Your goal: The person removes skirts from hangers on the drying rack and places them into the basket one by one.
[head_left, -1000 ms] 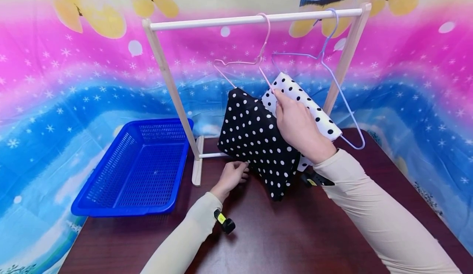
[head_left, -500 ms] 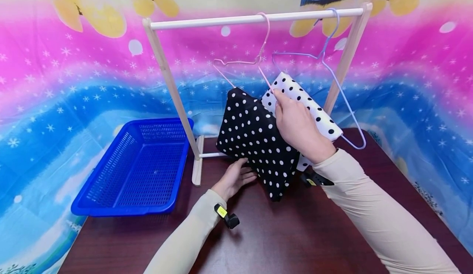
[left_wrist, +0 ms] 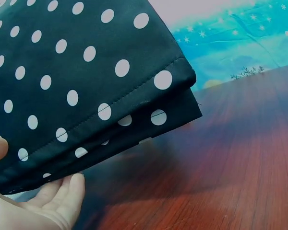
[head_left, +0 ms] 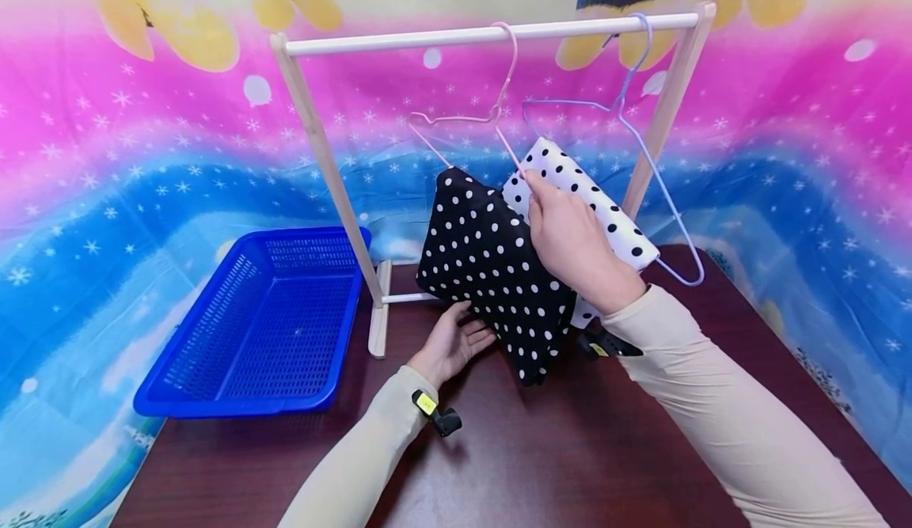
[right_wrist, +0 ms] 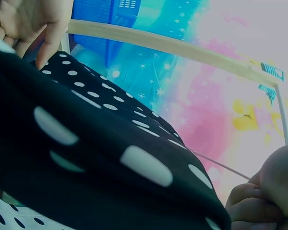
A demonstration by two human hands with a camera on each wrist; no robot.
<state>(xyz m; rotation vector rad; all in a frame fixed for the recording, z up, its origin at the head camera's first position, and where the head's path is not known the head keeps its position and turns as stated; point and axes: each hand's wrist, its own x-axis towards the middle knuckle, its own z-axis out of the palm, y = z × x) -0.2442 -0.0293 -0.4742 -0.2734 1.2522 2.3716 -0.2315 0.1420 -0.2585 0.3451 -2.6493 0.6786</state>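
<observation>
Here, black cloth tilts, long axis down rightward; right hand pinches pink hanger; left hand unclenched below.

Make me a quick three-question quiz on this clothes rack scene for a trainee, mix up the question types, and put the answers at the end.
1. Multiple choice: what hangs on the pink hanger?
A) the white cloth with black dots
B) the black cloth with white dots
C) the blue basket

2. True or false: the left hand is gripping the top bar of the rack.

3. Short answer: which hand grips the pink hanger?

Key:
1. B
2. False; the left hand is down by the lower edge of the black cloth with white dots.
3. The right hand
</observation>
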